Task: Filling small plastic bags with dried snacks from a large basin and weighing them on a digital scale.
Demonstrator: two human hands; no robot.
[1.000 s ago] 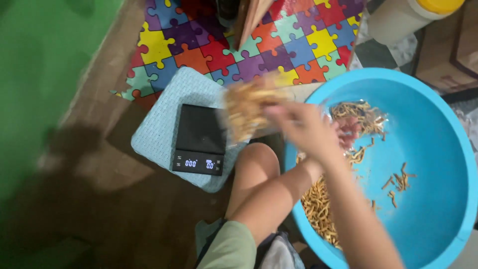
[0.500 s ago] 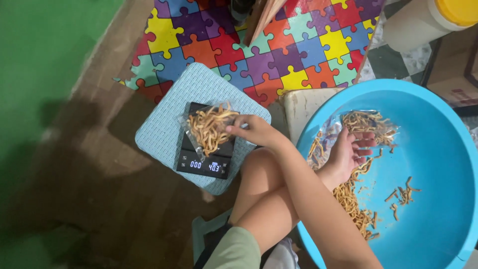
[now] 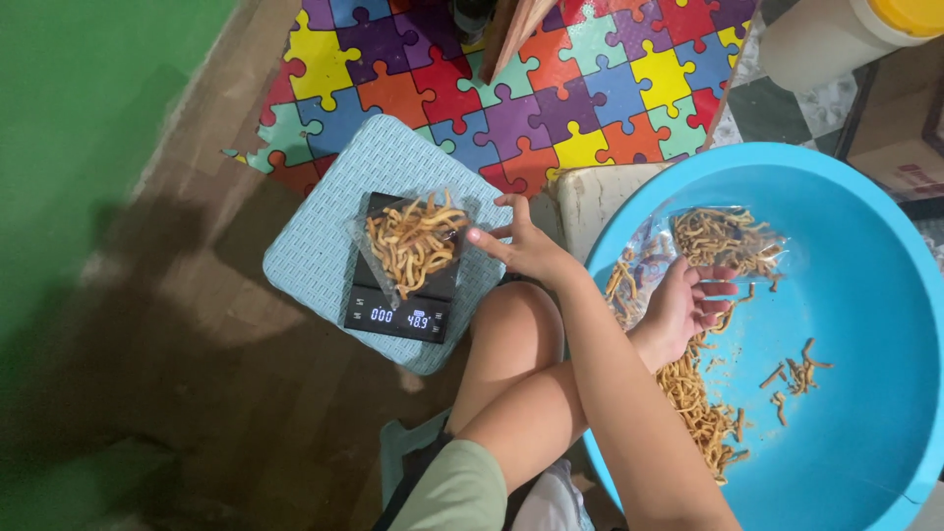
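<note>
A clear bag of fried snack sticks (image 3: 415, 244) lies on a black digital scale (image 3: 401, 317) with a lit display. My left hand (image 3: 523, 244) is just right of that bag, fingers spread, fingertips at its edge, holding nothing. My right hand (image 3: 688, 307) is inside the big blue basin (image 3: 875, 324), gripping a second clear bag of snack sticks (image 3: 723, 236) from below. Loose sticks (image 3: 700, 408) lie along the basin's bottom. My bent knee (image 3: 511, 324) rises between the scale and the basin.
The scale sits on a light blue woven stool (image 3: 324, 231). A colourful puzzle mat (image 3: 551, 88) covers the floor beyond it. A white container with a yellow lid (image 3: 846, 34) and a cardboard box (image 3: 900, 147) stand at the top right. Brown floor and green wall are left.
My left hand carried the bag of sticks over, set it on the scale and let go, drawing back to the right. My right hand picked up another bag in the basin.
</note>
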